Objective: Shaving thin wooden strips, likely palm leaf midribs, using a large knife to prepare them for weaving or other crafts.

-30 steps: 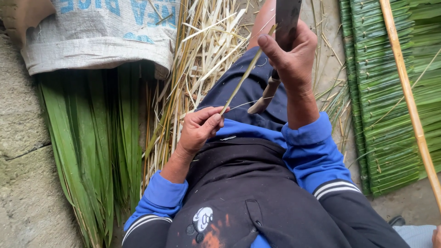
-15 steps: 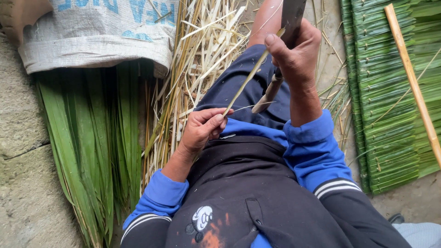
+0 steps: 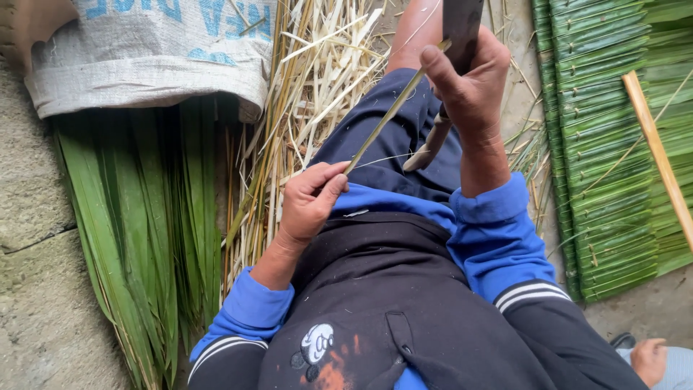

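Thin stalk strip (image 3: 390, 115) runs across the lap, near end pinched tight in the left hand (image 3: 310, 198), far end under the right thumb. The right hand (image 3: 469, 90) is clamped around a dark blade (image 3: 462, 29) and its handle, edge meeting the strip. Looks like mid-shaving; next it needs a steady pull along the strip. Left of the strip: dry stalks (image 3: 303, 87), green leaves (image 3: 144, 217). Right: woven leaf panels (image 3: 606, 144).

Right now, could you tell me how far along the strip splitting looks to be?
Done: a heap of pale split strips lies by the knee, and a woven green mat lies to the right. In hand: the left hand pinches one thin strip while the right hand holds a knife against it. Left: a bundle of uncut green leaves.
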